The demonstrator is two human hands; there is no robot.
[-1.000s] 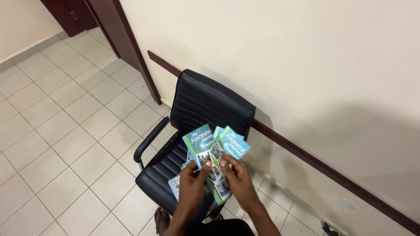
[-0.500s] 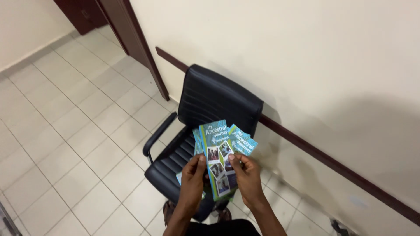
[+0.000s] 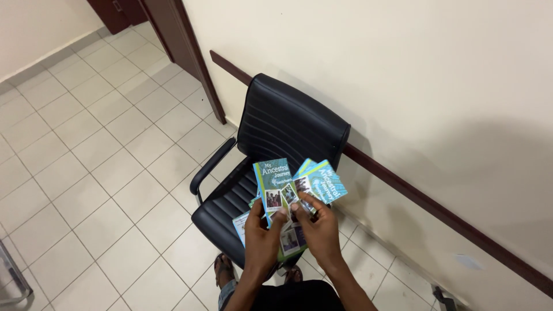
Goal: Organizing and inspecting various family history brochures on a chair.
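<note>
Both hands, left hand (image 3: pixel 262 233) and right hand (image 3: pixel 319 230), gripped fanned teal pamphlets (image 3: pixel 294 190) above a black leather armchair (image 3: pixel 276 135). Chair stood on beige floor tiles (image 3: pixel 86 173) against a cream wall (image 3: pixel 403 75) with dark wooden rail (image 3: pixel 438 216).

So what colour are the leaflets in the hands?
Mostly teal-blue leaflets with a green edge stripe and small photos, seen in the head view.
</note>
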